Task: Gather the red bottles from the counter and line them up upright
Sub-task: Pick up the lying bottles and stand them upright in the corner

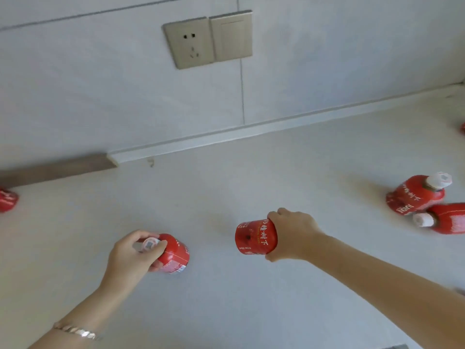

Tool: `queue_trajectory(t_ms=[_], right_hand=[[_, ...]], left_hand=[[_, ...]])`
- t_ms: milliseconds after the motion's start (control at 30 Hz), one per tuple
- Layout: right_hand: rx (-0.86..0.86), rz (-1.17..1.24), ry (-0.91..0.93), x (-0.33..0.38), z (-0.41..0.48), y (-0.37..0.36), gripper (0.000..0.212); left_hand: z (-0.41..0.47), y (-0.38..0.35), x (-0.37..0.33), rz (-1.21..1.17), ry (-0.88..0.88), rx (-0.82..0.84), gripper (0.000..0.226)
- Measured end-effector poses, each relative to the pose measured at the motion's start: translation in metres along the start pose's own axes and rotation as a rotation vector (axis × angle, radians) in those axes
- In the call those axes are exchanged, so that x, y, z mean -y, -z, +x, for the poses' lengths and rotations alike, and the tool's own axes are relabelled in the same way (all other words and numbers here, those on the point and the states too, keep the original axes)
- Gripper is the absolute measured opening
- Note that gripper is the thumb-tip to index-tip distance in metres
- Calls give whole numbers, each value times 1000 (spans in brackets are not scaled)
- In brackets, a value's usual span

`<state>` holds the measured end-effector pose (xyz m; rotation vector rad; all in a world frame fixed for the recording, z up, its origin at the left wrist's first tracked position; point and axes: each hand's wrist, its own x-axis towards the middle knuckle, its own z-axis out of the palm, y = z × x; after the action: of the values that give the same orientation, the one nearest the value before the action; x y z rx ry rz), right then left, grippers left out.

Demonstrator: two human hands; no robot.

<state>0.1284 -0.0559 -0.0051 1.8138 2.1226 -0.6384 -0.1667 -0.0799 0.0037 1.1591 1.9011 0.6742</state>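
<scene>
My left hand (133, 255) grips a red bottle (173, 255) by its white cap, low over the white counter (226, 185). My right hand (293, 235) holds another red bottle (255, 236) sideways, its base facing me and its cap hidden in my palm. At the right, one red bottle (415, 195) with a white cap stands tilted or upright, and another red bottle (445, 219) lies on its side against it. A further red bottle (7, 200) sits cut off at the left edge. A red sliver of bottle (463, 128) shows at the far right edge.
A tiled wall with a socket and switch plate (207, 40) rises behind the counter. A white backsplash strip (251, 129) runs along the wall's foot, with a brown strip (57, 170) at the left.
</scene>
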Motion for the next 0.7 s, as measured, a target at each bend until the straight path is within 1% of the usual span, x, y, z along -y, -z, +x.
queue_trajectory(t_ms=[133, 333, 400, 467, 600, 700], right_hand=[[13, -58, 96, 128, 36, 2, 62], [34, -68, 82, 303, 81, 6, 61], [46, -93, 96, 357, 96, 9, 61], [61, -108, 118, 409, 114, 13, 62], [44, -172, 187, 509, 165, 24, 67], [-1, -258, 233, 578, 207, 33, 68]], left_hand=[[22, 107, 67, -27, 22, -136, 20], [68, 256, 153, -115, 32, -249, 17], [82, 298, 173, -109, 26, -281, 20], [97, 333, 188, -119, 13, -319, 23], [131, 386, 211, -61, -33, -376, 14], [153, 411, 231, -66, -28, -411, 10]])
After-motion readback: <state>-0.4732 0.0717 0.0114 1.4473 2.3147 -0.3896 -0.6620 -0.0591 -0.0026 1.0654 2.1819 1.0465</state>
